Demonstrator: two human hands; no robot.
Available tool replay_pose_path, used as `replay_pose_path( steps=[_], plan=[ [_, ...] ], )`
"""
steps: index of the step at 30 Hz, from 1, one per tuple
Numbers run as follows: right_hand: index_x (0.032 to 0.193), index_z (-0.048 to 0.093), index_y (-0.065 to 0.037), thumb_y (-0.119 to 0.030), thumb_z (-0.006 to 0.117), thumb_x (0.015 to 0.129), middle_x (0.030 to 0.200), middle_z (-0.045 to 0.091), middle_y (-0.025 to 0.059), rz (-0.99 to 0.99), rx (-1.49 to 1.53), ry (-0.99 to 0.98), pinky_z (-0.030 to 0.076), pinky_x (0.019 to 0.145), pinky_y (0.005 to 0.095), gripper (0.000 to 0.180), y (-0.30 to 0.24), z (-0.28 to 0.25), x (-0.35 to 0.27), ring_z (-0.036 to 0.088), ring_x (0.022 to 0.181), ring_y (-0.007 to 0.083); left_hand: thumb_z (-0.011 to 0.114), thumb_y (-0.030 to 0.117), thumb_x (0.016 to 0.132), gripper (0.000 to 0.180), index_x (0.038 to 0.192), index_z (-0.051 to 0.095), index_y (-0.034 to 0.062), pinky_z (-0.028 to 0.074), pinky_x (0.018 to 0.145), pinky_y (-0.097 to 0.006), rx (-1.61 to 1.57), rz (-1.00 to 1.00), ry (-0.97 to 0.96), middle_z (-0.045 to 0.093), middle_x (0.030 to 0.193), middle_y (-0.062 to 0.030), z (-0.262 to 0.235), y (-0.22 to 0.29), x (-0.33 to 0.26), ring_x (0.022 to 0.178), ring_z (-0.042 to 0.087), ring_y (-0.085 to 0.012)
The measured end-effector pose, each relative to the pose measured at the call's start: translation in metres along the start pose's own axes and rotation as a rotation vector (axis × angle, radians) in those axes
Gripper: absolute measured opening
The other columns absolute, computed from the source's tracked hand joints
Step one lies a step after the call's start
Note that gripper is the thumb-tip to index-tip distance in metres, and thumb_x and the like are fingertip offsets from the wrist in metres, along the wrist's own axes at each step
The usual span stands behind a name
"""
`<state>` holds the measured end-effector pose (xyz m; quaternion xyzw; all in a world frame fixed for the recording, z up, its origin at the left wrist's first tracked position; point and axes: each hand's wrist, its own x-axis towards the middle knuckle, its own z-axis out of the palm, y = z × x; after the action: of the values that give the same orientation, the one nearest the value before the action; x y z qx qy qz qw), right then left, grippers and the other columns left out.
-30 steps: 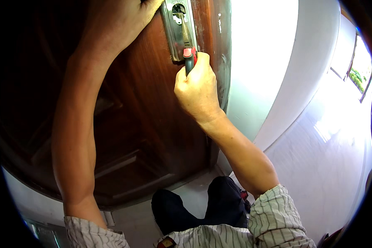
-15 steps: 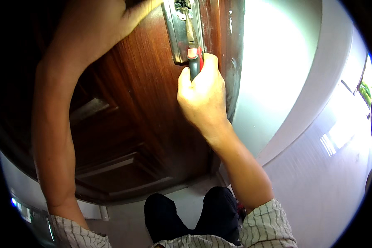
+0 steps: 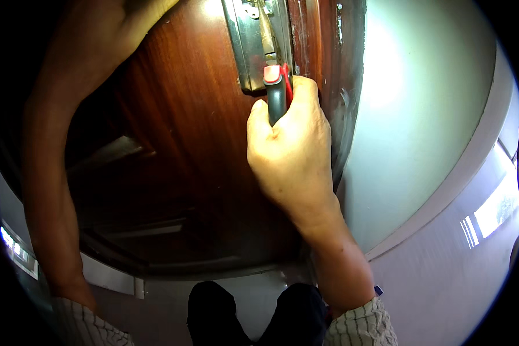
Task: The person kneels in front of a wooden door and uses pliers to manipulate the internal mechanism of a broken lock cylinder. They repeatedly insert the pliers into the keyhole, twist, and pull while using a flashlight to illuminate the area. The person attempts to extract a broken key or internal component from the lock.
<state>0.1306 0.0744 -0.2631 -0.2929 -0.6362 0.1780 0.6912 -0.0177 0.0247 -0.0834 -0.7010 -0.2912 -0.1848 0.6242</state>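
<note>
My right hand (image 3: 294,150) is closed around the black and red handles of a pair of pliers (image 3: 276,95). Their long, rusty-looking metal jaws point up along a metal lock case (image 3: 247,55) on a brown wooden door (image 3: 179,121). The jaw tips reach the upper edge of the view, near a small metal bracket (image 3: 251,10), so I cannot see what they touch. My left hand (image 3: 112,32) is raised at the upper left in front of the door, its thumb stretched toward the top edge. Its other fingers are hidden or out of view.
The worn door frame (image 3: 343,115) stands right of the lock, beside a pale wall (image 3: 427,109) with a bright light patch. Raised panels mark the lower door. My dark-trousered knees (image 3: 212,308) are below, above a pale shiny floor (image 3: 432,294).
The view has shifted, so the lock sits slightly higher and my left arm farther left. My right hand, still on the pliers, appears larger; the jaws still lie along the lock.
</note>
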Motion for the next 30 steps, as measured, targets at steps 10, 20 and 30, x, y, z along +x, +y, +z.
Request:
replay_pose_path(
  steps=[10,20,30],
  plan=[
    [0.115,0.055,0.006,-0.010,0.063,0.092,0.079,0.062,0.0186,-0.060,-0.033,0.030,0.051,0.068,0.0427,0.029,0.008,0.000,0.001,0.063,0.067,0.0292,0.079,0.010,0.081,0.017,0.089,0.072,-0.0036,0.043,0.110,-0.045,0.164,0.068,-0.057,0.046,0.153,-0.0212,-0.003,-0.002,-0.005,0.131,0.051,-0.0363],
    [0.112,0.058,0.005,-0.012,0.058,0.089,0.080,0.059,0.0168,0.151,-0.028,-0.112,0.048,0.071,0.0415,0.029,-0.008,-0.024,0.006,0.057,0.071,0.0252,0.078,0.012,0.086,0.017,0.094,0.075,-0.0028,0.044,0.107,-0.044,0.053,-0.039,-0.040,0.050,0.148,-0.0206,-0.003,0.026,0.004,0.128,0.053,-0.0346],
    [0.093,0.059,-0.005,-0.026,0.063,0.093,0.075,0.054,-0.0005,0.381,-0.043,-0.401,0.042,0.061,0.0265,0.021,-0.044,-0.073,0.017,0.051,0.066,0.0091,0.078,0.012,0.086,0.019,0.095,0.076,-0.0040,0.045,0.106,-0.043,-0.066,0.052,0.066,0.053,0.144,-0.0213,0.015,0.001,-0.004,0.127,0.054,-0.0347]
  ],
)
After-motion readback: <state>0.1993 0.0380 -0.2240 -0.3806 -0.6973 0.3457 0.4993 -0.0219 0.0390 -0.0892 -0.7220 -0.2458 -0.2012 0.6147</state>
